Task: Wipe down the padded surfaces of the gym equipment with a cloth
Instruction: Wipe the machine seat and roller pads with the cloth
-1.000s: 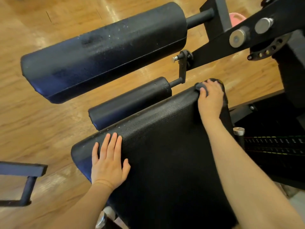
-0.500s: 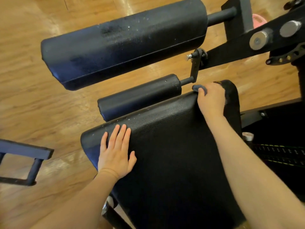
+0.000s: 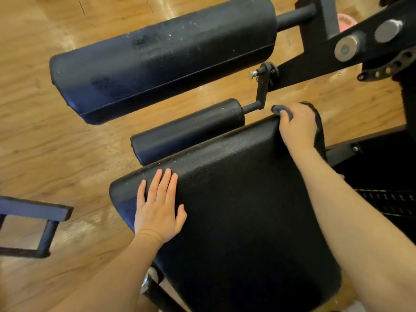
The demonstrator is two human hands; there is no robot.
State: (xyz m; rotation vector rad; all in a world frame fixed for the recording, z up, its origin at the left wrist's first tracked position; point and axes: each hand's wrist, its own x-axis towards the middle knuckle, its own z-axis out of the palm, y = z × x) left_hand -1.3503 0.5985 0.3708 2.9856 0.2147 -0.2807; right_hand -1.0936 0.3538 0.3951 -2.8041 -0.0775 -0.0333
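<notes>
1. A dark metal frame (image 3: 33, 212) stands on the wooden floor (image 3: 45, 136) at 9 o'clock.
2. The left hand (image 3: 158, 208) lies flat, fingers straight, on the black seat pad (image 3: 243, 210).
3. The large roller pad (image 3: 162, 55) sits at 12 o'clock above the small roller pad (image 3: 189, 131).
4. The right hand (image 3: 297, 127) grips a dark cloth (image 3: 282, 110) at the seat pad's 1 o'clock corner.

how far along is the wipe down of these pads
Done: nothing clearly finished. In hand: the right hand grips a dark cloth at the flat pad's far corner; the left hand rests flat on it. Left: the big roller pad and small roller show white specks.
</notes>
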